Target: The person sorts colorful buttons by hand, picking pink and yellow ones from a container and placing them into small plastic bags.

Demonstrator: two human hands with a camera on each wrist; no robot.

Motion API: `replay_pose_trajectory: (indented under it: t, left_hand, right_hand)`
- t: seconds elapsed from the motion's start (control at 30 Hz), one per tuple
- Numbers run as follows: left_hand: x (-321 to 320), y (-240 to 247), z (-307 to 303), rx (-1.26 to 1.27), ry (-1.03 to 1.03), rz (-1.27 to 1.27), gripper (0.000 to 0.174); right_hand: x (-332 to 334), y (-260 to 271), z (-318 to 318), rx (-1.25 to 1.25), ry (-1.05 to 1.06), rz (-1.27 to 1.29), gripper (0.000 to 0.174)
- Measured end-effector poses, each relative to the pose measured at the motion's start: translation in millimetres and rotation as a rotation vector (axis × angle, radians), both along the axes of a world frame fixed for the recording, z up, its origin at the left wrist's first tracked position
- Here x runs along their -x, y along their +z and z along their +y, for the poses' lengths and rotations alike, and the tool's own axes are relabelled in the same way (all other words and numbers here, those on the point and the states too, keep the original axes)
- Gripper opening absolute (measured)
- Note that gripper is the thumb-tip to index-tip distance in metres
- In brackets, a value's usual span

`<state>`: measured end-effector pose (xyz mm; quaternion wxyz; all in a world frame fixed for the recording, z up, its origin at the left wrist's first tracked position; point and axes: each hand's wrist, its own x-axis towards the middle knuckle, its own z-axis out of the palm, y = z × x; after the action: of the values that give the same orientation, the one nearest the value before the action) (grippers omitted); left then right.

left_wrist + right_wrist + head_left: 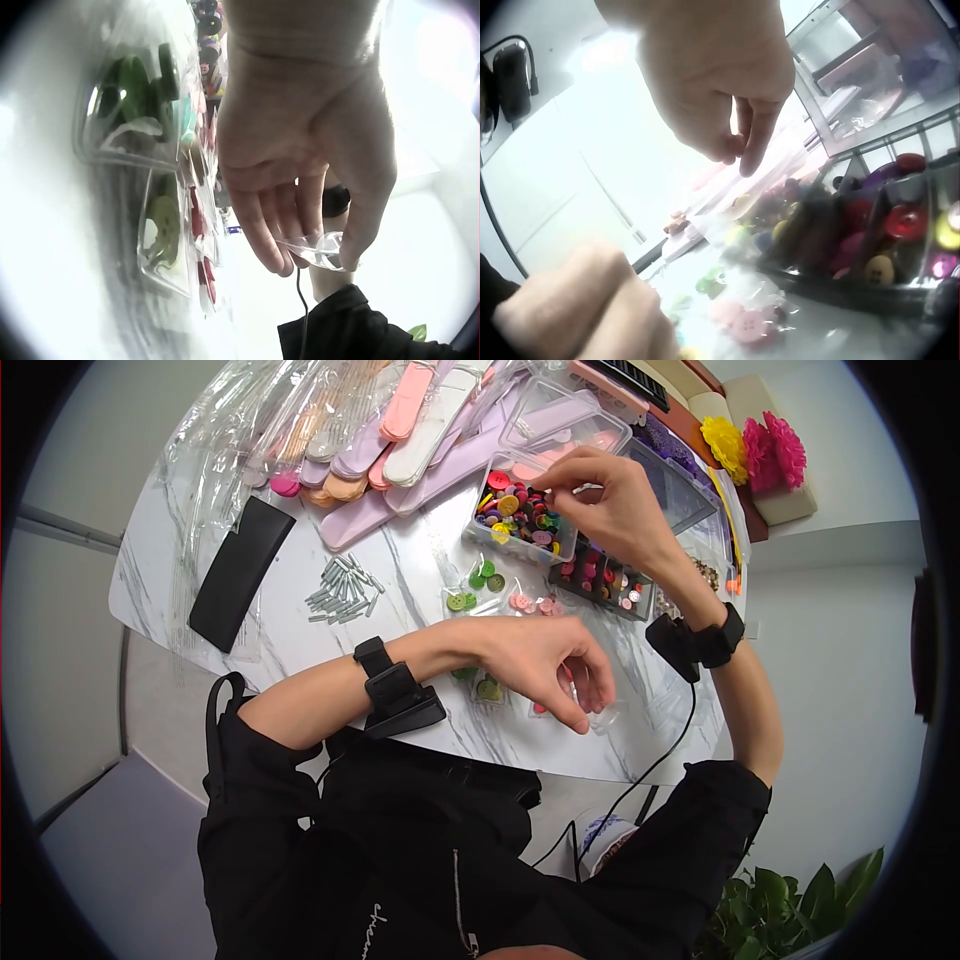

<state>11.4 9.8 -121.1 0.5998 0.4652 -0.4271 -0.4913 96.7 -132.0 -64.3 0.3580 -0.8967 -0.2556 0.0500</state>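
My left hand (545, 660) hovers over the near part of the table, pinching a small clear plastic bag (324, 252) between thumb and fingers. My right hand (615, 505) is above the clear box of mixed buttons (487, 547), with its thumb and fingertips close together. I cannot tell whether a button sits between them. Under and beside my left hand lie small clear bags with green buttons (486, 578) and pink buttons (533, 603). A darker divided box (840, 289) with red, pink and yellow buttons stands beside the mixed ones.
Metal pins (343, 590) lie in a pile at the left, near a flat black case (240, 575). Long pastel nail-file-like strips (370, 500) and crinkled clear wrapping (205, 470) cover the back. A cable (660, 755) hangs from the right wrist camera.
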Motion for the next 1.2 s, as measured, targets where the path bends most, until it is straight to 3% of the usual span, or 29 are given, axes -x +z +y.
replay_pose_trajectory:
  t: [0.23,0.37,0.47,0.6,0.87,1.0,1.2]
  left_hand:
    - [0,-5,-2,0.006,0.037,0.035,0.034]
    - [0,-6,-4,-0.008,0.037,0.060,0.034]
    - [0,-6,-4,-0.015,0.036,0.045,0.034]
    - [0,-5,-3,-0.033,0.030,0.007,0.033]
    - [0,-5,-3,-0.045,0.007,0.030,0.034]
    - [0,-4,-3,-0.058,0.001,0.017,0.034]
    - [-1,-5,-2,-0.062,0.001,-0.008,0.034]
  right_hand:
    - [0,6,0,-0.232,-0.091,0.167,0.019]
    - [3,-4,-2,-0.009,-0.016,0.063,0.017]
    - [4,-14,4,0.221,0.170,-0.388,0.014]
    - [3,-17,16,0.172,0.287,-0.141,0.013]
    - [2,7,7,0.213,0.359,-0.003,0.014]
    - [-3,3,8,0.183,0.263,-0.220,0.014]
    - [-8,-4,6,0.272,0.237,-0.336,0.016]
